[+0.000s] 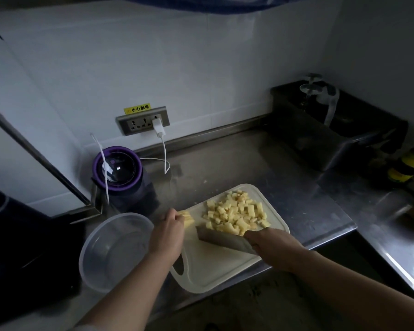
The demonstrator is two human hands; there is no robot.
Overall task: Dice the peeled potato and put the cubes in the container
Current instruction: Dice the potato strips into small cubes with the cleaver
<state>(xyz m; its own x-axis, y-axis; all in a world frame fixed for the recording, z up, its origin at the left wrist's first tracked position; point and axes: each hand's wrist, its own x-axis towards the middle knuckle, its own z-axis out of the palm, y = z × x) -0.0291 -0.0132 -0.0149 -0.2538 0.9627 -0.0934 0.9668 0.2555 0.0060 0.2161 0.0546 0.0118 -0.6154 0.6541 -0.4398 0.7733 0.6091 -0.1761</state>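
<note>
steel counter [285, 168], board [210, 266] heaped with pale yellow potato cubes [237, 215]; left fingers [174, 216] pinch strips [188, 217], right fingers [255, 237] grip cleaver [222, 238].

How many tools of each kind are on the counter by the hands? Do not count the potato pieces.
cutting board: 1
knife: 1
clear container: 1
purple-rimmed appliance: 1
Total: 4

One wide-angle view, worn on the person's head, looks forward and down at the desk [285, 163] from close; the wall [153, 68] rises beyond the fingers [173, 214], the desk's front edge lies nearer than them.
</note>
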